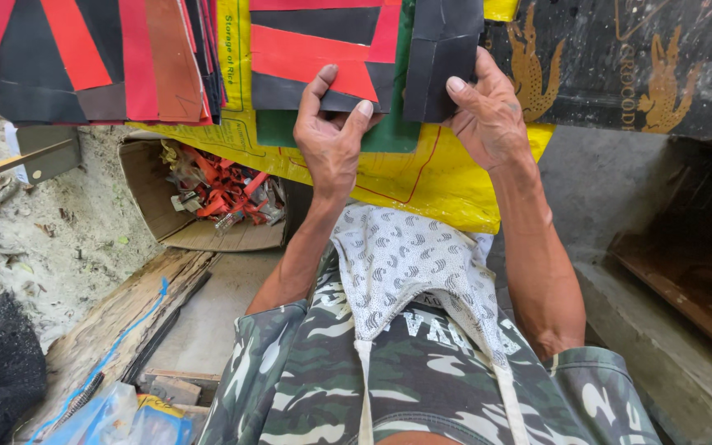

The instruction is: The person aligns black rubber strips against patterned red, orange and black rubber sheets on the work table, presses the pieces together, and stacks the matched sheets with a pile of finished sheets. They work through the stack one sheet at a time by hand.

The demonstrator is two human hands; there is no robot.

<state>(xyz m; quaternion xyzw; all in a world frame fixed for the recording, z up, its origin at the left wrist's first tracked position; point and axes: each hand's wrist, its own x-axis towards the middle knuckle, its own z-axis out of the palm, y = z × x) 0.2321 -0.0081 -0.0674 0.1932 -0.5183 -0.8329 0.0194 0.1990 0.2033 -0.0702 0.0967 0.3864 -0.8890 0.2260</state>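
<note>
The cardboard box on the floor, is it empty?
No. The cardboard box holds a heap of red scraps, lying to the left of the person's left hand.

The sheet (315, 58) under the left hand (331, 136) carries red and black bands, with a dark green layer (397, 136) showing beneath it. The piece (442, 58) under the right hand (488, 115) is plain black. At ten o'clock a stack of sheets (92, 58) mixes red, black and brownish wedges. A bright yellow sack (430, 177) with thin red lines spreads below them. At two o'clock a black cloth (611, 74) bears golden crocodile figures. The cardboard box (154, 198) at nine o'clock is brown and holds red scraps (220, 185). The shirt (306, 379) is green camouflage; the cloth (405, 264) over it is white with grey wave marks.
</note>
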